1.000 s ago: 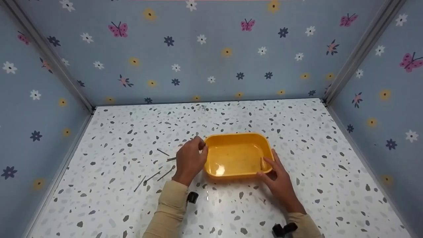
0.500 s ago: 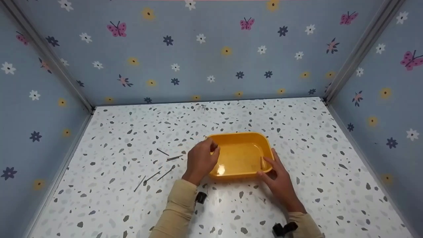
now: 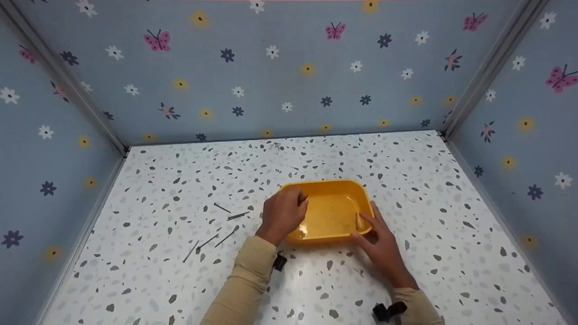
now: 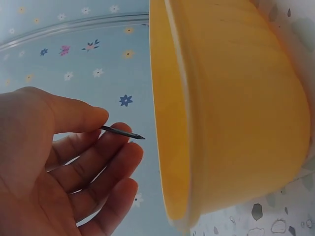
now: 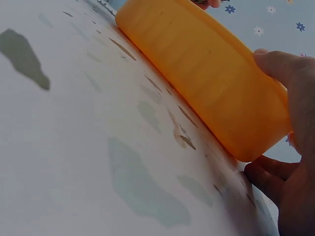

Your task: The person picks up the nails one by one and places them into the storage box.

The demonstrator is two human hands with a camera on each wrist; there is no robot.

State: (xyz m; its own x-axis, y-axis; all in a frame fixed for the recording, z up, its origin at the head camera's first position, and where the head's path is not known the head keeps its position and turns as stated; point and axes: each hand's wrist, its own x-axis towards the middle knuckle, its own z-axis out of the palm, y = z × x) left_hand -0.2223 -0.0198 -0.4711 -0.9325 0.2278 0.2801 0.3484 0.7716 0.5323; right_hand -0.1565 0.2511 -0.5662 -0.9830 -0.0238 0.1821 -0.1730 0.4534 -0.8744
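A dark metal nail (image 4: pixel 123 132) is pinched between the thumb and fingers of my left hand (image 3: pixel 283 212), its pointed end sticking out past the fingertips. In the head view that hand overlaps the left end of a yellow plastic container (image 3: pixel 329 216), and the nail itself is mostly hidden there. The left wrist view has the hand beside the container's rim (image 4: pixel 184 88). My right hand (image 3: pixel 381 246) grips the container's near right corner, its thumb at the rim and other fingers around the side. The container stands upright on the table.
Several more nails (image 3: pixel 222 207) lie scattered on the speckled white table (image 3: pixel 158 189), left of the container. Blue panels (image 3: pixel 280 72) with flowers and butterflies enclose the back and both sides.
My left hand has moved right from the container's left edge to over its left end, still pinching the nail. The right hand has stayed at the corner.
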